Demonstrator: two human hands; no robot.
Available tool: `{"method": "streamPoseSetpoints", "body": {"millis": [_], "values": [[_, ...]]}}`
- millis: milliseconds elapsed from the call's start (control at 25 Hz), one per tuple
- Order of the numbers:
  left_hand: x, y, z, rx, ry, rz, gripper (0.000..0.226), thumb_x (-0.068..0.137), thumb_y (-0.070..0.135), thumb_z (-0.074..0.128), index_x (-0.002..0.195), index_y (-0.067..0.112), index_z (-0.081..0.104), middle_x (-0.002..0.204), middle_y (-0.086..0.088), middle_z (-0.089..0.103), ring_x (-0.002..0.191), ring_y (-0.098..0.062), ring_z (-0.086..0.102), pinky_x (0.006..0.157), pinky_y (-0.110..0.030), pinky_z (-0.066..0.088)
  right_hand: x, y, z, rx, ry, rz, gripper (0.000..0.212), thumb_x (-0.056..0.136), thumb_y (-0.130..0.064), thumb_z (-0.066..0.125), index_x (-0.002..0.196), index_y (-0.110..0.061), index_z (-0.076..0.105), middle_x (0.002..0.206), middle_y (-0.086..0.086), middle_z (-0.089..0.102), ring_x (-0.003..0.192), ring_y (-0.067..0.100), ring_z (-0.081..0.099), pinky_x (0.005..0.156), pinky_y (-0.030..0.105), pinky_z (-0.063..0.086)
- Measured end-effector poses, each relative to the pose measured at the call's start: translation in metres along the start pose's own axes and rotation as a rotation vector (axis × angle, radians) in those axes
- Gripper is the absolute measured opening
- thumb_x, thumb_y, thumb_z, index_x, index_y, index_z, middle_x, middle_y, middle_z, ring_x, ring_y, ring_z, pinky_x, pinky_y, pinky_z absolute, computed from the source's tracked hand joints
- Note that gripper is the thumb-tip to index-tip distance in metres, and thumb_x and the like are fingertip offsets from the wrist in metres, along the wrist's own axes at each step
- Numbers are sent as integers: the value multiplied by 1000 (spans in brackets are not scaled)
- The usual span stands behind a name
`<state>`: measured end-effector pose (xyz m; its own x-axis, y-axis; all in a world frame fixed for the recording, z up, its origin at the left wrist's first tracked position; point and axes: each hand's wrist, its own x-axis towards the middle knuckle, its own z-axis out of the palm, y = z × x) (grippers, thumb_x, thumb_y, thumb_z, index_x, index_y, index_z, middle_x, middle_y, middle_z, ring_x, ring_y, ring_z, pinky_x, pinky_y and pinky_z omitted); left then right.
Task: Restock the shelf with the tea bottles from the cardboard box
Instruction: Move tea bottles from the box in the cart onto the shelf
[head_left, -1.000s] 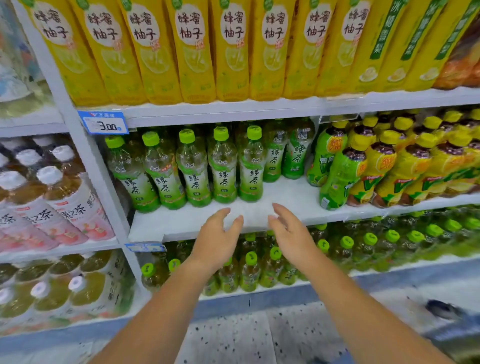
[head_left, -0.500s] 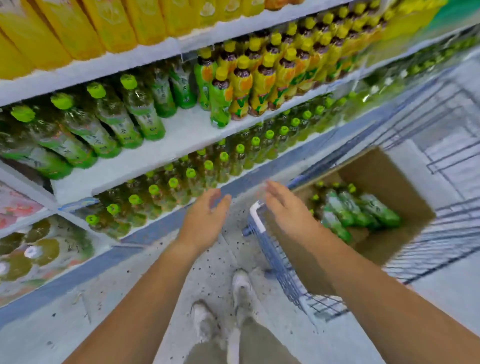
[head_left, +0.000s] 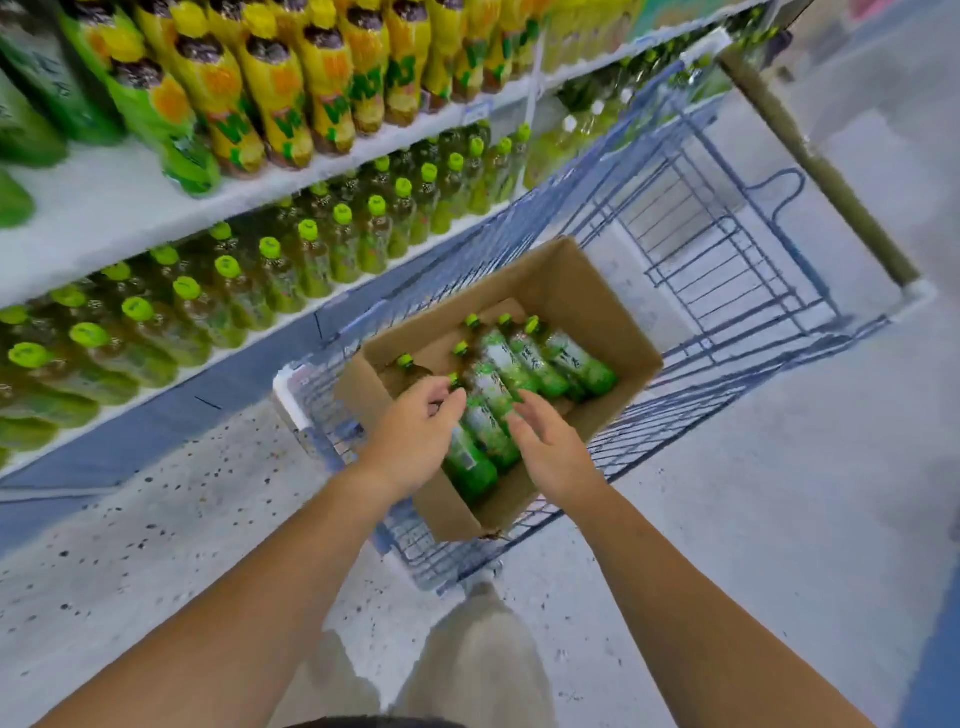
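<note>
Box: in the near end of our cart, beside the shelf. Bottles: lying flat inside it. Our left hand: grip curled at one bottle's neck; we cannot tell if it holds. Our right hand: grip spread, over the bottles.

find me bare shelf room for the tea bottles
Bare strip on the middle shelf, front edge, left of the yellow-labelled bottles. Lower shelf's green-capped bottles are packed tight. The cart is bare beyond the cardboard box.

Bare forearms; beige trousers; pale shoe.
</note>
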<state>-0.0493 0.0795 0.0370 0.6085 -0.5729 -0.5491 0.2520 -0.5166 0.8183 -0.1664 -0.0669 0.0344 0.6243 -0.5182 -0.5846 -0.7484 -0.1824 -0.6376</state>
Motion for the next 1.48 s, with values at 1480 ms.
{"method": "streamPoseSetpoints", "body": {"millis": [1480], "values": [[183,-121,185,-200,504,-531,72,69,13,86,119,31,36,100,11,59,95,-23,60,83,-34,47,342,165,-124,-747,-92,160,60,85,-38,73,130,-7,49,127,15,59,118,33,55,93,37,44]]}}
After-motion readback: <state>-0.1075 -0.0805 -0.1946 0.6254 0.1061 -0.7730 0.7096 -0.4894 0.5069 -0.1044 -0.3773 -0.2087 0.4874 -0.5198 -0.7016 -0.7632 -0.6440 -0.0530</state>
